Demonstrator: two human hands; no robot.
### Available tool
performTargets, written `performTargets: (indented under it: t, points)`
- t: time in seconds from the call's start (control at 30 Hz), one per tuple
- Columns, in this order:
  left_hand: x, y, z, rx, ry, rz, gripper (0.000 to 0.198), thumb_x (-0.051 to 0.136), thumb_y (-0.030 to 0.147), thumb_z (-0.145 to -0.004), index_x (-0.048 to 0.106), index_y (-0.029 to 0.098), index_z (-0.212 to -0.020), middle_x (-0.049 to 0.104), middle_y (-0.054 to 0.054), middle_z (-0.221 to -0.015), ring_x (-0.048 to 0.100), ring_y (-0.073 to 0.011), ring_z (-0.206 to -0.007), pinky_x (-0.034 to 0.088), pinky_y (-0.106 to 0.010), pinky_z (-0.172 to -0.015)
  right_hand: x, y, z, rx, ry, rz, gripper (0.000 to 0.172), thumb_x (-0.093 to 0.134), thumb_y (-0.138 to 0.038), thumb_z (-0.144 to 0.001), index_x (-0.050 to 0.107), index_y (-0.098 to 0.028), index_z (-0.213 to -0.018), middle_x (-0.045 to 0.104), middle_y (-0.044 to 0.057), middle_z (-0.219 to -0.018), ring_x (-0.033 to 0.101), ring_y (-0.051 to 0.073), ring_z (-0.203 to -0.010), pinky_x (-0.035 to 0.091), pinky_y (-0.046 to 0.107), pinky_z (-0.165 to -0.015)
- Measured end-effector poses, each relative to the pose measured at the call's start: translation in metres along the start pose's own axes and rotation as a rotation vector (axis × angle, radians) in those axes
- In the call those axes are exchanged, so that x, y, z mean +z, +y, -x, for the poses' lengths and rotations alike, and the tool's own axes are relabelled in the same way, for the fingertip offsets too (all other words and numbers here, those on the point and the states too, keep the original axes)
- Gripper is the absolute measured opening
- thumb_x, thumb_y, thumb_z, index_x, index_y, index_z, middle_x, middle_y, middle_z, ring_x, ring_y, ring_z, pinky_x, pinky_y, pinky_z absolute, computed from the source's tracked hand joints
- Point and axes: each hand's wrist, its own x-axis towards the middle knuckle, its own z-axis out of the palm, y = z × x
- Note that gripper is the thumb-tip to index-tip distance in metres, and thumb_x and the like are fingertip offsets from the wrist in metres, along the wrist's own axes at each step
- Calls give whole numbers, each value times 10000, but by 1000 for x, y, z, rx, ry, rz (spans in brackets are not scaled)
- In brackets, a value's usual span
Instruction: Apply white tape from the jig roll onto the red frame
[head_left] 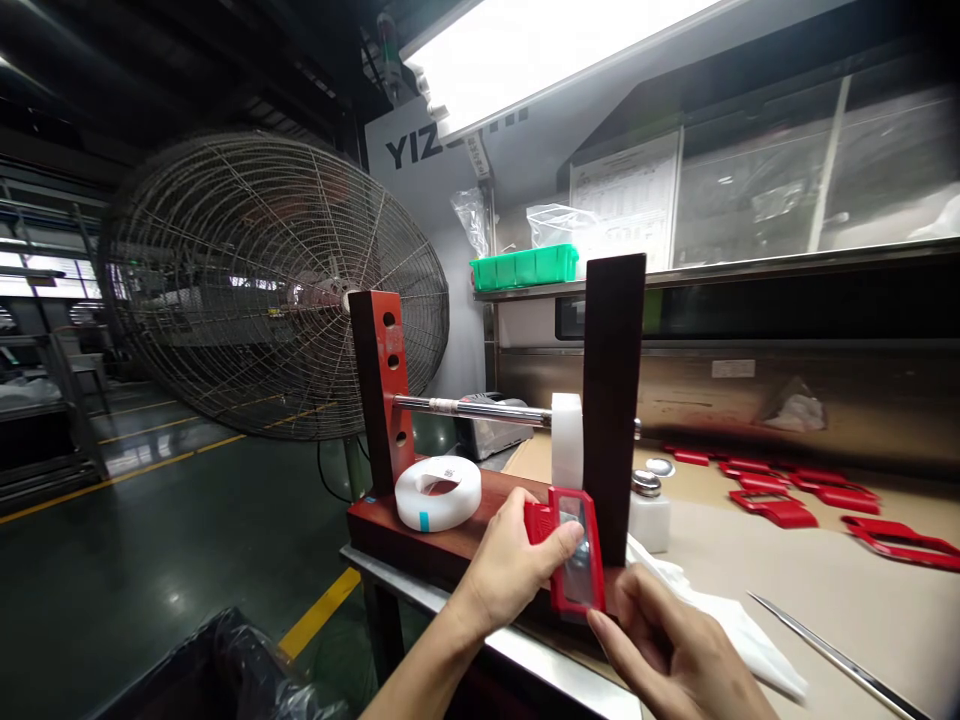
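My left hand (510, 565) is closed on a red plastic frame (598, 550) with a clear window, its thumb lying across the window. The frame is held tilted up in front of a wooden stand (615, 400). Close to the frame's lower corner is my right hand (675, 640); its thumb is stretched toward that corner and the other fingers are curled, with a gap between. Whether the thumb touches the frame I cannot tell. Just behind the frame, a white film roll (567, 440) sits on the stand's metal rod (487, 410). Another roll (439, 505) lies flat on the stand's base.
Several red plastic parts (780, 505) lie on the bench at right, with tweezers (832, 645), a white cloth (742, 630) and a white bottle (649, 515) nearer. A green bin (525, 267) stands on the shelf. At left is a large fan (277, 290), above a black-lined bin (225, 670).
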Motion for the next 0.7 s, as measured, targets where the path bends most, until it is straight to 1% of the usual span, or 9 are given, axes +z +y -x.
performTargets:
  t: [0.03, 0.1, 0.17, 0.2, 0.27, 0.33, 0.43, 0.57, 0.7]
  points:
    - [0, 0, 0, 8, 4, -2, 385, 677, 484, -754, 438, 193, -836, 534, 13, -777, 491, -130, -693, 405, -256, -606, 0, 3, 1, -59, 48, 39, 298, 495, -495, -873, 423, -230, -757, 338, -83, -548, 304, 96, -482, 253, 245, -491]
    - [1, 0, -1, 19, 5, 0, 392, 671, 490, -753, 434, 190, -833, 530, 17, -760, 488, -120, -651, 409, -257, -578, -1, 8, 2, -224, 113, 150, 182, 489, -400, -905, 477, -249, -1006, 373, -96, -542, 330, 93, -446, 277, 226, -461]
    - [2, 2, -1, 15, -4, 11, 395, 667, 496, -753, 430, 188, -826, 521, 23, -746, 483, -109, -619, 411, -254, -562, -4, 13, 0, -434, 112, 306, 352, 413, -256, -939, 381, -269, -1289, 458, -88, -562, 404, 93, -437, 335, 208, -467]
    - [2, 3, -1, 12, -5, 16, 396, 669, 495, -750, 429, 188, -821, 512, 28, -736, 477, -103, -611, 409, -249, -559, -5, 17, -1, -540, 96, 399, 444, 374, -190, -937, 320, -268, -1371, 501, -77, -582, 445, 96, -447, 364, 208, -480]
    - [1, 4, -1, 4, -5, 21, 399, 679, 490, -742, 431, 186, -813, 491, 39, -711, 455, -92, -601, 394, -232, -545, -9, 22, -4, -742, 90, 574, 536, 325, -108, -914, 280, -220, -1436, 531, -58, -591, 489, 104, -455, 391, 222, -476]
    - [1, 6, -1, -3, -5, 25, 404, 686, 488, -738, 433, 183, -816, 484, 42, -702, 434, -84, -600, 377, -219, -533, -12, 26, -7, -876, 103, 702, 553, 305, -91, -906, 270, -139, -1455, 516, -48, -572, 506, 111, -446, 398, 237, -444]
    - [0, 6, 0, -15, -11, 38, 412, 680, 495, -744, 434, 176, -835, 494, 36, -709, 433, -80, -599, 370, -213, -527, -14, 26, -9, -954, 91, 782, 560, 293, -131, -922, 205, -62, -1471, 503, -44, -560, 522, 112, -439, 420, 235, -422]
    - [0, 5, 1, -24, -25, 58, 426, 677, 508, -743, 425, 180, -843, 499, 37, -714, 438, -76, -584, 363, -209, -513, -13, 19, -8, -961, 85, 819, 585, 295, -113, -909, 181, -90, -1482, 515, -47, -560, 523, 118, -426, 427, 237, -399]
    - [0, 2, 0, -12, -19, 50, 430, 683, 515, -736, 429, 181, -833, 505, 32, -723, 447, -81, -610, 379, -207, -529, -21, 16, -4, -898, 60, 671, 609, 309, -77, -887, 190, -149, -1480, 586, -55, -608, 552, 94, -453, 450, 202, -439]
